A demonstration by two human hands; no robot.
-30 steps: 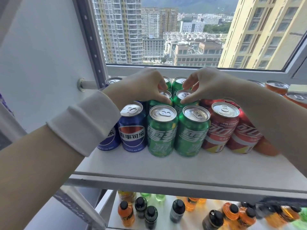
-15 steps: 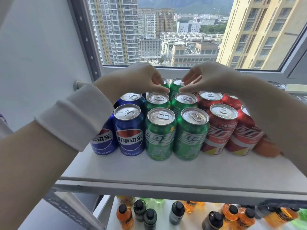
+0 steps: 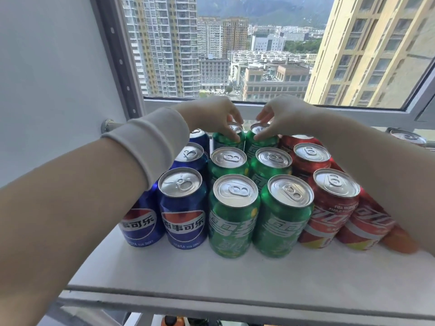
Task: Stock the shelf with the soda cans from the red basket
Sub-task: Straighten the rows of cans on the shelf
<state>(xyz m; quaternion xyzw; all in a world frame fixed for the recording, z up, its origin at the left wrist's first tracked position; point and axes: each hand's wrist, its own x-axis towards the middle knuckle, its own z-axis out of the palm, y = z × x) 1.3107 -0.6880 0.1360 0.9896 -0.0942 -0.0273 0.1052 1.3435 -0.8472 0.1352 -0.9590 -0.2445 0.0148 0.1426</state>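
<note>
Tower blocks fill the window (image 3: pixel 235 55) behind the shelf (image 3: pixel 211 274). Upper centre, the left hand (image 3: pixel 211 116) pinches the left rear green can (image 3: pixel 221 142), the right hand (image 3: pixel 282 116) the right rear green can (image 3: pixel 264 141), apparently seating the back row. Next: let go cleanly, fetch more from the unseen basket.

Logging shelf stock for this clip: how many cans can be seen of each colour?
Blue cans: 4
Green cans: 6
Red cans: 4
Orange can: 1, blurred
Far-right can, colour unclear: 1
Total: 16 visible; more may be hidden
</note>
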